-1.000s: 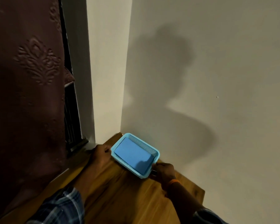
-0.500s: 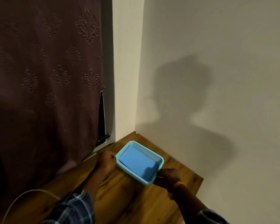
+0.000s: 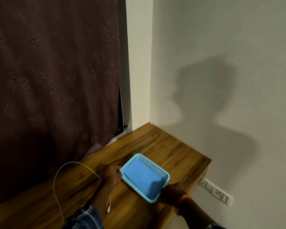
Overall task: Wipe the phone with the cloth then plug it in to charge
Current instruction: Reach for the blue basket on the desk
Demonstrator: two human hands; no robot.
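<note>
A light blue mesh basket sits on the wooden tabletop and holds a folded blue cloth. My left hand grips the basket's left rim. At the near right corner my right hand, with an orange band on the wrist, holds the rim too. A white charging cable loops over the table on the left, and its plug end lies near my left forearm. No phone is in view.
A dark patterned curtain hangs at the table's back left. Plain walls meet in the far corner. A white socket strip is on the right wall, below the table's right edge.
The basket has come toward me along the table, held in both hands. The view has dropped and pulled back, so the cable and the wall sockets now show.
</note>
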